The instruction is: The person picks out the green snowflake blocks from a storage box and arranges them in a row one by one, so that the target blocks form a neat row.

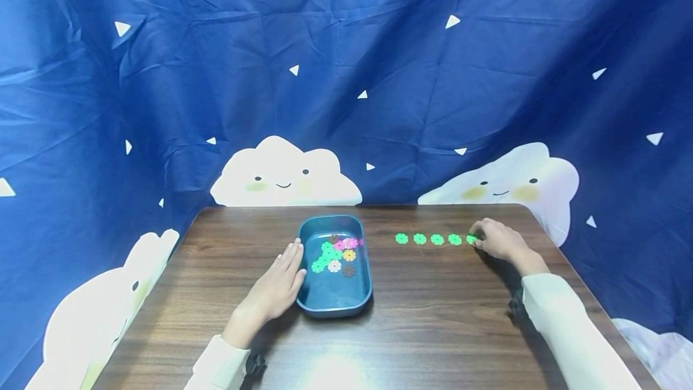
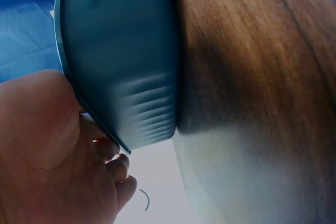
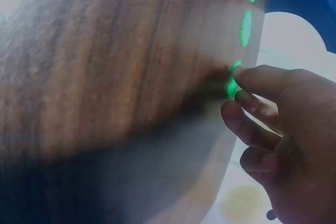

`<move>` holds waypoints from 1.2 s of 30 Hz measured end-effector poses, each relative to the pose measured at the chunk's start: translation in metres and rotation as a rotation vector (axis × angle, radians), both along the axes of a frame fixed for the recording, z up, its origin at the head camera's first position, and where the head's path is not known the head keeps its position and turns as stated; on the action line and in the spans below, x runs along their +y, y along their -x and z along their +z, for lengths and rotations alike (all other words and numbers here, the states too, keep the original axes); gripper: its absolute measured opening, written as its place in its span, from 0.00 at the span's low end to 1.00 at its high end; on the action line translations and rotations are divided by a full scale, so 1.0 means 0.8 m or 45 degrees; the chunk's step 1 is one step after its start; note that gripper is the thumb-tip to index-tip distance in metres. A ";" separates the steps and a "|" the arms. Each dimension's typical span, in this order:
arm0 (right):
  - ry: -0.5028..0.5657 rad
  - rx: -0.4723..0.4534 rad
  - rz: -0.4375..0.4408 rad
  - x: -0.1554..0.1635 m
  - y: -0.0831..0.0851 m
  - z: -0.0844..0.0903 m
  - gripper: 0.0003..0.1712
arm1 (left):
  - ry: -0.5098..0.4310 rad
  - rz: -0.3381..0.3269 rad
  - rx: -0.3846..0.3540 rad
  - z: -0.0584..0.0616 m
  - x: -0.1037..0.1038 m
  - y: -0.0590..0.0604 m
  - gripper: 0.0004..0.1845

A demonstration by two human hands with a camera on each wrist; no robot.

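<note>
Bearing the rest: one wooden table (image 1: 460, 324). Mid-table, one blue tray (image 1: 332, 295). Left hand (image 1: 277, 283): fingers straight, against the tray's left rim. Right hand (image 1: 502, 242): thumb and finger pinching one green disc (image 1: 470, 239), rightmost of five in line, far right. Disc, I'd judge: light, stiff, thin, slippery when flat; best taken by opposite edges.

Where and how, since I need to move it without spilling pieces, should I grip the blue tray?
Probably by the raised rim midway along both long sides, coming from left and right: the tray lies flat and open-topped, so opposed grips should keep it level. The left hand rests against its left side.
</note>
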State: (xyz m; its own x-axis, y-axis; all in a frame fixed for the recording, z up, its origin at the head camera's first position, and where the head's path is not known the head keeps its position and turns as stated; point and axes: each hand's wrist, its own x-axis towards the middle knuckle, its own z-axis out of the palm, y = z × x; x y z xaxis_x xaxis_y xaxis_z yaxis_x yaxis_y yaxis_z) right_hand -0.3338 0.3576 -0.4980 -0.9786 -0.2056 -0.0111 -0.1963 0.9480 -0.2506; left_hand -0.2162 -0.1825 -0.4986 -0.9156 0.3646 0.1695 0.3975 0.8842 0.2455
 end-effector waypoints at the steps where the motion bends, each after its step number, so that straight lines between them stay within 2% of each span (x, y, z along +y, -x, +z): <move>1: 0.002 0.005 0.001 -0.001 0.000 0.002 0.13 | 0.000 0.003 -0.008 0.001 0.000 0.000 0.31; 5: -0.001 0.032 0.028 -0.013 0.003 0.016 0.12 | -0.013 0.012 -0.023 0.001 0.000 -0.001 0.31; 13: -0.037 0.156 0.122 -0.064 0.005 0.063 0.02 | -0.021 0.025 -0.013 0.000 -0.001 -0.001 0.31; 21: -0.042 0.336 0.329 -0.130 0.000 0.094 0.03 | -0.025 0.028 -0.032 -0.001 -0.002 0.000 0.32; 28: -0.060 0.361 0.450 -0.194 -0.003 0.113 0.03 | -0.013 0.027 -0.033 0.000 -0.002 0.000 0.31; 36: -0.088 0.314 0.548 -0.269 -0.008 0.130 0.05 | -0.012 0.022 -0.048 0.002 0.001 0.000 0.31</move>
State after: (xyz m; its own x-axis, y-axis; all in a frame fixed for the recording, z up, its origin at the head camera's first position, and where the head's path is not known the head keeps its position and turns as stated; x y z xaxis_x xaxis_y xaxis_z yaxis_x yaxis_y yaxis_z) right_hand -0.3275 0.1421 -0.3936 -0.7802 -0.5984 0.1821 -0.6190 0.7806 -0.0867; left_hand -0.2165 -0.1818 -0.4971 -0.9275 0.3474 0.1378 0.3726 0.8884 0.2682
